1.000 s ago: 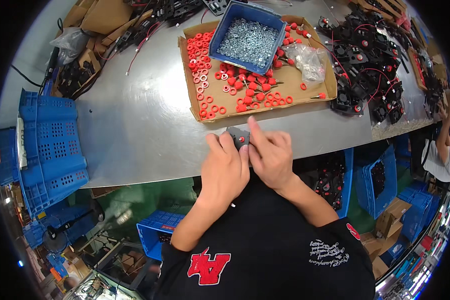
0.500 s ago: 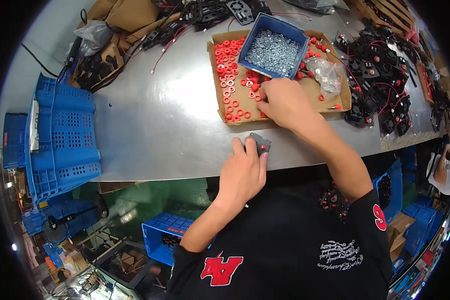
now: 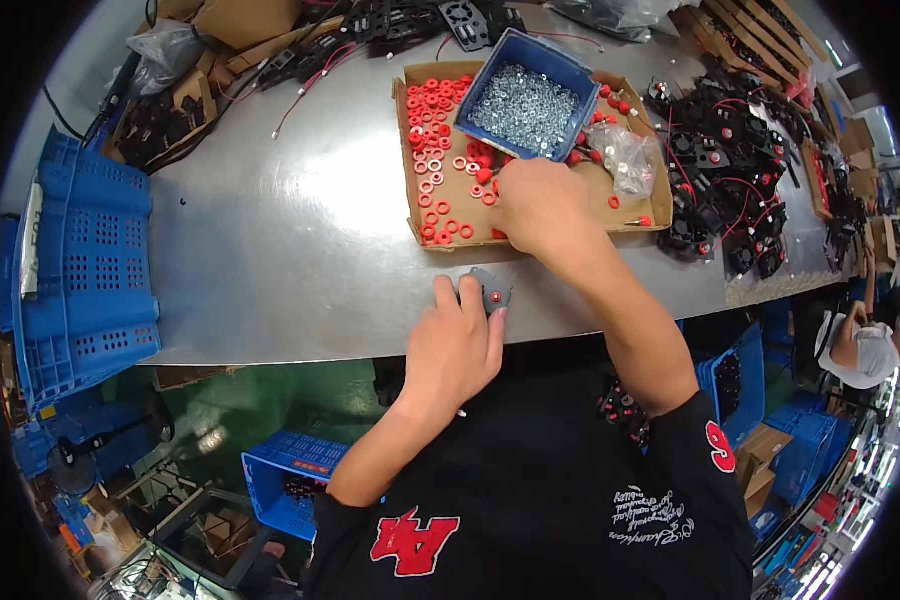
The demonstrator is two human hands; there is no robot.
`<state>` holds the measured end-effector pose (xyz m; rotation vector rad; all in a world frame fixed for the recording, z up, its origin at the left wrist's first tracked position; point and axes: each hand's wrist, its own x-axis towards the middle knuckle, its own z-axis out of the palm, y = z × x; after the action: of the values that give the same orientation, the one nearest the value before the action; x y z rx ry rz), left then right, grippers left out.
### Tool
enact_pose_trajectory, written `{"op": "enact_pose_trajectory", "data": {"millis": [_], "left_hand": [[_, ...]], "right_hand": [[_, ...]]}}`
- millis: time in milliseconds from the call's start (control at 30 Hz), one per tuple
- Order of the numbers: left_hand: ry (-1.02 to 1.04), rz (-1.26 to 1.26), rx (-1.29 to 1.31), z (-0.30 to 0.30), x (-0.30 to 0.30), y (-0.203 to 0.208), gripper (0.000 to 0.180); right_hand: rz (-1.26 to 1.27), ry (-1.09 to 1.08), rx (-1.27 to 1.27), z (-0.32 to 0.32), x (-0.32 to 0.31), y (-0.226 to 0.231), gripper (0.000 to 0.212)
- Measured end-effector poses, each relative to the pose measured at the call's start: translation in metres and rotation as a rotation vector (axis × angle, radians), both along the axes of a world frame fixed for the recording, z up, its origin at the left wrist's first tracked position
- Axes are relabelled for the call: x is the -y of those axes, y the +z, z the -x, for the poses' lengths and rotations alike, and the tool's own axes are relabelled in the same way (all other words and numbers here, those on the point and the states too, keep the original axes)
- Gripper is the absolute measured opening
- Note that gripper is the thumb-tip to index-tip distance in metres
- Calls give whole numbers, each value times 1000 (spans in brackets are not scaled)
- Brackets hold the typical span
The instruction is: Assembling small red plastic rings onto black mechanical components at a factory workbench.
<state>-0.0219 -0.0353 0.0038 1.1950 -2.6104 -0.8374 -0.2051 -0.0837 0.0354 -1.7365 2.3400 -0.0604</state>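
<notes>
My left hand point(image 3: 450, 345) pinches a small dark grey plate point(image 3: 495, 284) at the near edge of the metal table; a red ring with a shiny centre sits on the plate. My right hand point(image 3: 545, 205) reaches into a shallow cardboard tray point(image 3: 625, 212), its fingers curled down among red parts. Whatever those fingertips hold, if anything, is hidden behind the hand. Red rings point(image 3: 432, 100) lie scattered along the tray's left side. Just beyond my right hand, a blue bin point(image 3: 482, 72) full of small silvery metal pieces point(image 3: 530, 108) rests tilted in the tray.
A clear plastic bag point(image 3: 632, 162) lies in the tray's right part. Black fan assemblies with red wires point(image 3: 720, 160) pile up on the right. More black parts point(image 3: 390, 25) line the far edge. A blue perforated crate point(image 3: 95, 270) stands at left. Another person point(image 3: 855, 345) is far right.
The whole view has shifted, so table and hands appear further left. My right hand has turned slightly in the tray, hiding its fingertips more. My left hand keeps its grip on the plate.
</notes>
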Motion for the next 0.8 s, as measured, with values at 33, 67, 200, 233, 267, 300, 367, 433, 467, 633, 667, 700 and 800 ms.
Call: {"op": "enact_pose_trajectory", "data": {"millis": [33,67,200,233,267,300,367,433,467,633,667,700,800], "left_hand": [[6,4,-4,-1,-1,-1,42],[6,8,-3,0,-3,-1,43],[-8,19,5,2,-3,3,43],[-8,14,8,3,-2,4,43],[-14,14,-2,4,-1,5,43],[-21,13,-13,4,0,5,44],[-27,13,-17,2,2,3,44],[-31,17,-25,1,2,3,44],[-24,15,-6,1,2,4,44],[-24,7,10,0,1,3,45],[-25,13,5,0,0,2,45],[-27,19,0,0,0,3,45],[-29,17,-8,-1,-1,3,45]], "right_hand": [[4,6,-4,-1,0,0,26],[5,-9,31,0,-1,0,27],[64,17,67,8,-5,-7,26],[59,16,69,10,-4,-8,26],[79,25,32,11,-3,-10,25],[98,33,-5,11,-2,-11,24],[144,60,33,17,-5,-14,23],[193,89,66,21,-7,-15,22],[216,83,138,22,-6,-14,21],[512,212,203,20,-6,-27,18],[469,257,135,18,-5,-32,16],[425,302,67,17,-5,-35,15],[416,401,-46,15,0,-38,12]]}}
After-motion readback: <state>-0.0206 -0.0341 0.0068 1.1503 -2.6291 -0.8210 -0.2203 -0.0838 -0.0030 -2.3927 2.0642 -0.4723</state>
